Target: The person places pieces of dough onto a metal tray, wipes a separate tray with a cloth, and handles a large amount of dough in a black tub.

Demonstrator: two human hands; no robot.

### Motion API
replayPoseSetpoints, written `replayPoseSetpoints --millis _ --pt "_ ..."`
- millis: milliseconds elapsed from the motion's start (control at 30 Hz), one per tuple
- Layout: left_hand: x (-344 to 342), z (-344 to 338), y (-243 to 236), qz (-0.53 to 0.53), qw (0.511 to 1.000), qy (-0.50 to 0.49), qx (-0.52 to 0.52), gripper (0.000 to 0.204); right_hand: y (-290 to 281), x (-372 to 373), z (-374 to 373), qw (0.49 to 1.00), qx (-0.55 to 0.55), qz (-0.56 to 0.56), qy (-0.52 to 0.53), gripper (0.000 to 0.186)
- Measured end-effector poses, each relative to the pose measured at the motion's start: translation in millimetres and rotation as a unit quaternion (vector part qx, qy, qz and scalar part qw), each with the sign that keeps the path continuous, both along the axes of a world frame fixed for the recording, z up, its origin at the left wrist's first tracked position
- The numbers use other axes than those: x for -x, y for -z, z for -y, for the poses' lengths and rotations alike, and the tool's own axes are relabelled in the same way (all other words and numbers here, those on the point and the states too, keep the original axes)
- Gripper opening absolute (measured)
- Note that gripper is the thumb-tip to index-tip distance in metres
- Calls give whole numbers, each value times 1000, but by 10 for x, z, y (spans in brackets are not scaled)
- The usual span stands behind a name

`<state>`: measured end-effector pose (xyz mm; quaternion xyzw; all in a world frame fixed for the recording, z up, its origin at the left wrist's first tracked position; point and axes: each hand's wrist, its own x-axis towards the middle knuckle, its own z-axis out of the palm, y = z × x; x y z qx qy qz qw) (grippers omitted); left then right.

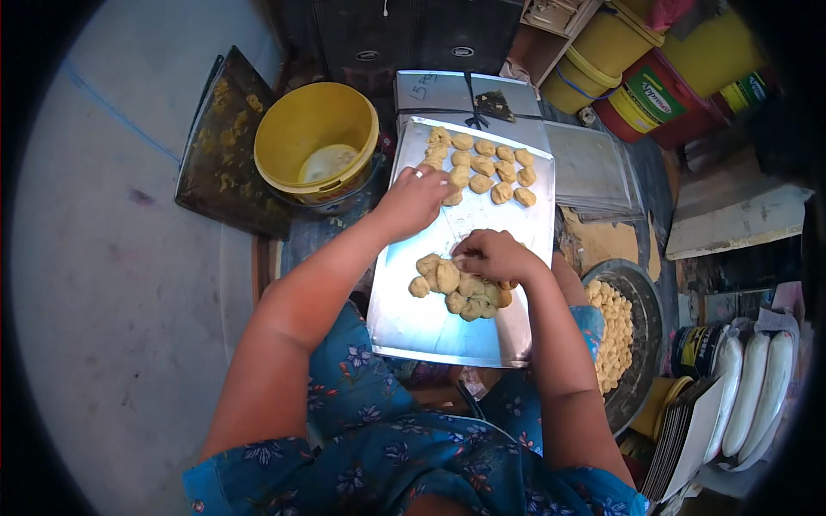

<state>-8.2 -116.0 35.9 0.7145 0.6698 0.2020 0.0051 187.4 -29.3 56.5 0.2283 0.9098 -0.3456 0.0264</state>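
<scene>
- Two bare hands work over a shiny metal tray point(400, 327) that lies in front of the person, slanting slightly
- The left hand point(416, 203) reaches over the tray's left edge, a ring on one finger; its fingers are bent and a little apart, the tips at a dough ball point(453, 197) near the left end of the rows, though I cannot tell whether they grip it or just touch it
- The right hand point(496, 255) is over a pile of dough point(446, 277) nearer the person, its fingers curled down and the tips close together at the top of the pile; whether a piece is pinched between them is hidden
- Rows of dough balls point(483, 164) sit on the far part of the tray, some touching and some just apart
- Left of the tray stands a yellow bucket point(268, 142), open at the top, and beside it a dirty dark sheet point(215, 142) leans against the pale wall point(120, 275)
- On the right, near the person's leg, a dark round tub point(645, 344) holds many more small lumps point(612, 335)
- More flat trays point(594, 172) lie stacked beyond the tray on its right side
</scene>
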Motion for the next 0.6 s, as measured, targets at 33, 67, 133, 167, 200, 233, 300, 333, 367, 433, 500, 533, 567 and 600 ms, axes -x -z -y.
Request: replayPoseSetpoints --millis 33,67,133,167,200,233,300,333,367,433,500,533,567,600 --pt "-18 3 45 -21 999 47 -5 32 4 -37 -22 994 20 86 -64 22" --pt "-51 12 92 2 999 45 -4 30 -7 -60 -56 995 60 52 -68 22" --pt "-68 -38 124 0 999 40 -10 26 2 -63 -175 990 141 16 14 23" --pt "-79 -58 120 -3 999 34 -15 23 7 -61 -210 970 222 -20 94 24" --pt "-86 -69 116 -3 999 35 -15 23 7 -72 -222 970 229 -55 62 23" --pt "-105 -77 88 -9 999 31 8 22 29 -88 -200 970 230 -55 64 23" --pt "-130 -92 78 -15 999 29 33 21 92 -90 -119 991 50 -27 -122 21" --pt "-125 -93 80 -14 999 25 38 21 -43 -42 -71 992 68 21 -100 18" --pt "-120 -91 82 -13 999 21 43 22 -39 -25 -106 992 69 19 -101 18" --pt "-109 -77 85 -7 999 19 42 23 -30 8 -236 978 189 -58 62 15" --pt "-126 -79 78 0 999 18 39 24 62 1 -377 967 164 -128 145 22" --pt "-125 -74 69 12 999 19 46 25 -54 12 -336 977 172 -76 101 29" --pt "-119 -69 65 24 998 20 53 26 -169 12 -281 982 179 -23 58 36" --pt "-109 -66 70 23 998 20 54 26 116 -25 -252 995 80 -53 -41 39"
